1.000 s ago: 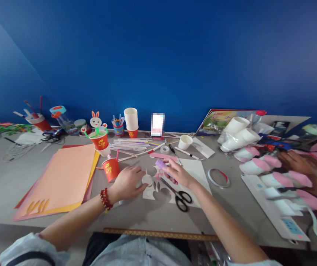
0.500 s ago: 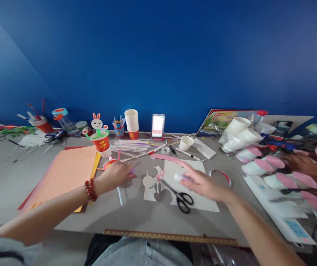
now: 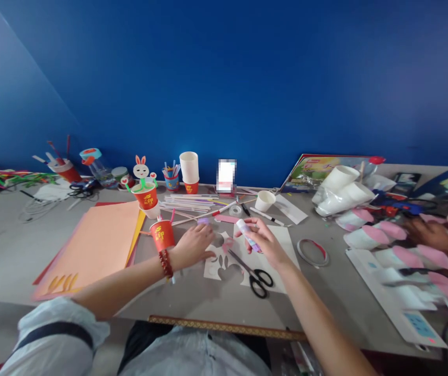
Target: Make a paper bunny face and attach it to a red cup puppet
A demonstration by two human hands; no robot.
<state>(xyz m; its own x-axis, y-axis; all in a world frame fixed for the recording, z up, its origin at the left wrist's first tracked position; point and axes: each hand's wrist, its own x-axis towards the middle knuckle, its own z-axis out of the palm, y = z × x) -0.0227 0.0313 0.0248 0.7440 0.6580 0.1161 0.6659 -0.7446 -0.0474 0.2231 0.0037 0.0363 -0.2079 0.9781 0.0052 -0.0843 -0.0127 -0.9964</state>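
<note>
My right hand [image 3: 265, 241] is closed around a white and purple glue stick [image 3: 248, 235], tilted with its white end up and to the left. My left hand [image 3: 195, 243], with a red bead bracelet [image 3: 165, 262] at the wrist, reaches palm down over the left edge of the cut white paper [image 3: 213, 269], thumb apart from the fingers. A small purple piece [image 3: 204, 222] lies just beyond its fingertips. Black-handled scissors [image 3: 258, 278] rest on white sheets below the glue stick. A pink strip [image 3: 226, 219] and a small pink cutout [image 3: 228, 243] lie near both hands.
Left are orange paper sheets [image 3: 94, 245], a red paper cup [image 3: 162, 235] and a rabbit cup [image 3: 144, 196]. Straws [image 3: 192, 203] lie behind. Right are a tape roll [image 3: 312, 253], a power strip [image 3: 396, 303], bagged white cups [image 3: 337, 190] and another person's hand [image 3: 439, 235].
My left hand has moved right, uncovering the red cup; the purple piece is farther right and back. My right hand has drawn left and raised the glue stick upright.
</note>
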